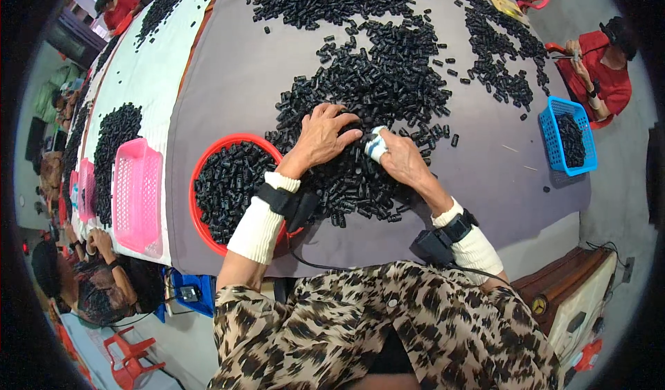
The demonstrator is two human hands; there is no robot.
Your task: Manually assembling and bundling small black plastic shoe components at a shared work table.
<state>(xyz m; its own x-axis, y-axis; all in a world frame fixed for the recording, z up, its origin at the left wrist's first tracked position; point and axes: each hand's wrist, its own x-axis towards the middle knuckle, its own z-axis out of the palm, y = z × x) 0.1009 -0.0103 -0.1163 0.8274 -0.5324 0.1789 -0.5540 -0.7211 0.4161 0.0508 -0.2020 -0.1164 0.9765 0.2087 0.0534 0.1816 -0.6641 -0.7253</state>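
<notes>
A large heap of small black cylindrical pieces (388, 78) spreads over the grey tablecloth in front of me. My left hand (322, 137) lies at the heap's near part, its thumb and forefinger closed on what looks like one black piece. Close beside it, my right hand (403, 158) is closed, with a white and blue wrap (376, 145) at its fingertips. Whether the wrap is worn on the fingers or covers something held cannot be made out. Left of my left forearm stands a round red basin (201, 156) full of the same black pieces.
A blue basket (587, 130) with black pieces stands at the table's right edge, near a person in red (603, 78). Pink baskets (138, 144) sit on the white cloth at left. More black heaps lie farther off. Cables run from the bands on my wrists.
</notes>
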